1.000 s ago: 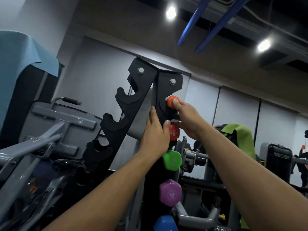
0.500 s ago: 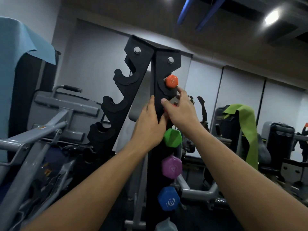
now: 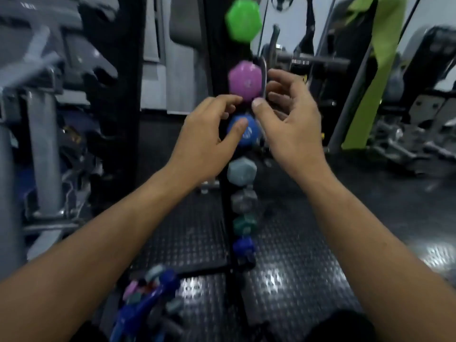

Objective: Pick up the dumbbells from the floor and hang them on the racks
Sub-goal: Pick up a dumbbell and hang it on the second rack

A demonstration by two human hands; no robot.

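Note:
A black upright rack [image 3: 214, 70] carries a column of hexagonal dumbbells: green [image 3: 243, 19], purple [image 3: 244, 81], blue [image 3: 246, 134], pale grey-blue [image 3: 241, 171], and several darker ones below. My left hand [image 3: 209, 134] and my right hand [image 3: 288, 117] hover in front of the purple and blue ones, fingers loosely curled, holding nothing. On the floor at the lower left lies a pile of loose dumbbells [image 3: 150, 292], blue, pink and grey. The view is blurred by motion.
Grey gym machines [image 3: 42, 124] stand at the left. More machines and a green mat [image 3: 375, 45] hanging over one stand at the right. The floor is black studded rubber [image 3: 283, 280].
The view has swung down from the rack's top to its lower part and the floor. Both hands have left the rack's upper post and the orange and red dumbbells, and have dropped lower, empty.

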